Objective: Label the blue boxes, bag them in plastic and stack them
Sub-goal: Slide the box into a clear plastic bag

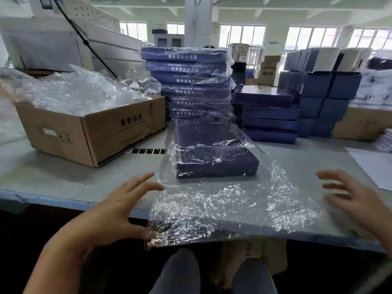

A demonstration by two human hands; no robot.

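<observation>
Lying flat inside its plastic bag, the blue box runs lengthwise away between spread, empty left hand and right hand.

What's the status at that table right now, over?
Left hand open beside clear plastic bag; right hand open, apart. Flat dark-blue box inside bag, not yet stacked. Nothing blocking.
</observation>
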